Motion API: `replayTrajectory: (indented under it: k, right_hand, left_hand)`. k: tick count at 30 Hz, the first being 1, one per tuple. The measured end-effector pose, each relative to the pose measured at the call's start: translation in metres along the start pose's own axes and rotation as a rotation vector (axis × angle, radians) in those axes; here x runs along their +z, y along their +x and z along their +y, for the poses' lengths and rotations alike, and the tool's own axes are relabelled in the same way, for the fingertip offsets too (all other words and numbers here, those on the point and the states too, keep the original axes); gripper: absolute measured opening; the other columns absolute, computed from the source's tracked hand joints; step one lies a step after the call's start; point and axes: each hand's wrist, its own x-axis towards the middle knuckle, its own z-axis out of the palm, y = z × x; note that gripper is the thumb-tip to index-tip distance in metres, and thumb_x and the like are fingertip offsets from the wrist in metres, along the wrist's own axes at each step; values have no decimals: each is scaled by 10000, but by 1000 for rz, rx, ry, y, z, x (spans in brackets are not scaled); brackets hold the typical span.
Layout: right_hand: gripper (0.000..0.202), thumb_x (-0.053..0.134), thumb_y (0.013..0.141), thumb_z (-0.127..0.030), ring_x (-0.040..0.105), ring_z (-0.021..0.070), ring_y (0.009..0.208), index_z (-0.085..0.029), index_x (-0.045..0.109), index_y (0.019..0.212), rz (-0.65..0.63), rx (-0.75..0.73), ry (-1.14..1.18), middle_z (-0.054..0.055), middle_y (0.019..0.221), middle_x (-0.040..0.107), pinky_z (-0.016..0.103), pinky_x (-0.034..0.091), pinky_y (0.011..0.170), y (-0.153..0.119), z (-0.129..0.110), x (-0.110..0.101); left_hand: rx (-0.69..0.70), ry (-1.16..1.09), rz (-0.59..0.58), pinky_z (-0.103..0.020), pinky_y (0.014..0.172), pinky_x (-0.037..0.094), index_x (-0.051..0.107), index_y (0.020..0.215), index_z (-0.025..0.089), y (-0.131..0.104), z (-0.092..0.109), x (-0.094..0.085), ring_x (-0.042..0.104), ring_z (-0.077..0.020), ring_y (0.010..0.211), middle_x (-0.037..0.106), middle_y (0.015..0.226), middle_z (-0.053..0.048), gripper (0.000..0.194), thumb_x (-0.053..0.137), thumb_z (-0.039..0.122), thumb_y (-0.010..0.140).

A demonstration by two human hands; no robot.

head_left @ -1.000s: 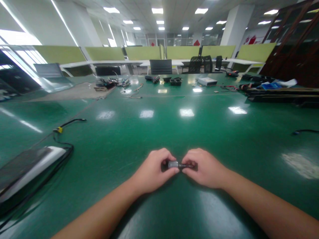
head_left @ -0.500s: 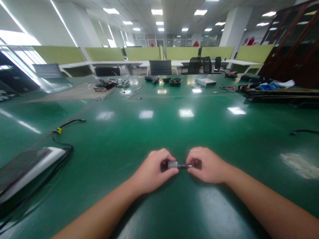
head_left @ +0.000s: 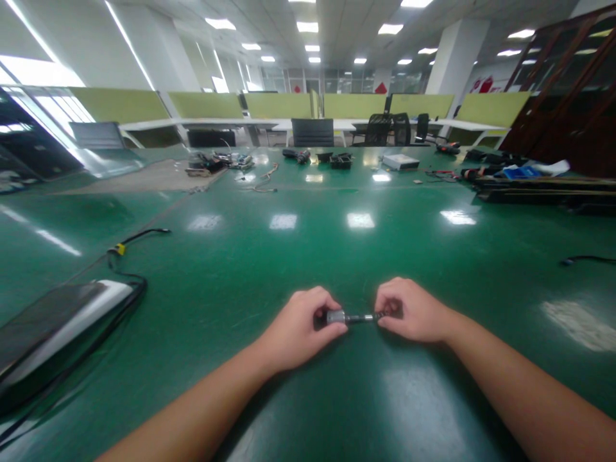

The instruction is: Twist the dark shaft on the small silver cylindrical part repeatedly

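Observation:
Thumb and fingers of my left hand (head_left: 305,329) are closed around a short silver metal cylinder (head_left: 335,317). A thin dark shaft (head_left: 359,318) with a bright band extends from the cylinder toward the right. My right hand (head_left: 414,311) pinches a small dark ribbed piece (head_left: 382,315) at the shaft's right end; whether that piece is joined to the shaft cannot be made out. Both hands are low over the green tabletop (head_left: 308,256), near the centre of the view.
A dark and white flat device (head_left: 72,317) with black cables lies at the left. A cable end (head_left: 587,259) is at the right edge. Across the far side are electronic parts (head_left: 219,163), a silver box (head_left: 400,162) and dark stacked panels (head_left: 543,190).
My right hand has moved right and slightly up, farther from my left hand. More of the shaft shows between them. My left hand keeps its grip on the cylinder.

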Motion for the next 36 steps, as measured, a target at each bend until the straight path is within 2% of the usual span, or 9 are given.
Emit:
replayTrajectory:
  k: [11, 16, 21, 24, 27, 32, 34, 36]
  right_hand:
    - [25, 697, 721, -159, 568, 145, 640, -173, 681, 736, 5, -41, -13, -5, 667, 623, 279, 423, 687, 2, 1, 4]
    - [41, 736, 762, -195, 587, 138, 658, -188, 705, 787, 37, -26, -10, -17, 700, 651, 307, 416, 741, 6, -10, 18]
    - [153, 734, 787, -152, 625, 178, 811, -219, 718, 924, 68, -53, -37, 8, 840, 708, 322, 435, 760, 7, -26, 36]
    - [267, 737, 785, -122, 655, 159, 772, -227, 693, 1027, 110, 74, 86, 0, 861, 734, 294, 482, 729, 7, -27, 41]
    - [377, 770, 758, -124, 690, 154, 784, -235, 652, 1098, 134, 160, 188, -14, 883, 756, 291, 519, 768, 7, -26, 42]
    - [481, 808, 721, -178, 657, 181, 878, -248, 640, 1167, 151, 88, 102, 17, 1010, 721, 319, 513, 803, 6, -29, 38]
    - [464, 814, 695, -181, 631, 192, 896, -223, 656, 1129, 153, 37, 44, 37, 1033, 697, 325, 499, 800, 5, -29, 34]
    - [325, 789, 694, -146, 612, 193, 867, -200, 682, 996, 154, 19, -14, 35, 951, 687, 324, 476, 777, 5, -29, 31]
  left_hand:
    - [-6, 8, 4, -309, 754, 429, 664, 945, 203, 0, -2, 0, 594, -184, 824, 664, 903, -7, 184, 742, 344, 856]
    - [3, 9, 24, -300, 734, 425, 664, 931, 200, 1, 0, 1, 589, -179, 802, 659, 878, -2, 169, 744, 321, 845]
    - [35, 2, 30, -300, 739, 418, 673, 933, 202, 1, 0, 1, 595, -179, 802, 660, 872, 1, 176, 772, 274, 806]
    - [28, 8, 43, -303, 738, 417, 674, 933, 203, 1, -1, 2, 592, -178, 798, 660, 868, 2, 177, 773, 269, 802]
    - [33, 10, 50, -304, 739, 420, 669, 933, 205, 1, -1, 2, 589, -177, 797, 658, 870, 3, 179, 770, 277, 805]
    - [40, 30, 38, -308, 732, 409, 666, 930, 208, 1, -2, 2, 583, -178, 793, 649, 859, 2, 154, 752, 287, 829]
    - [39, 24, 30, -306, 729, 409, 665, 937, 208, 0, -2, 2, 583, -177, 796, 650, 866, 0, 156, 747, 296, 837]
    - [38, 20, 27, -306, 733, 411, 663, 943, 209, 0, -2, 2, 584, -178, 802, 653, 875, 0, 167, 749, 306, 838]
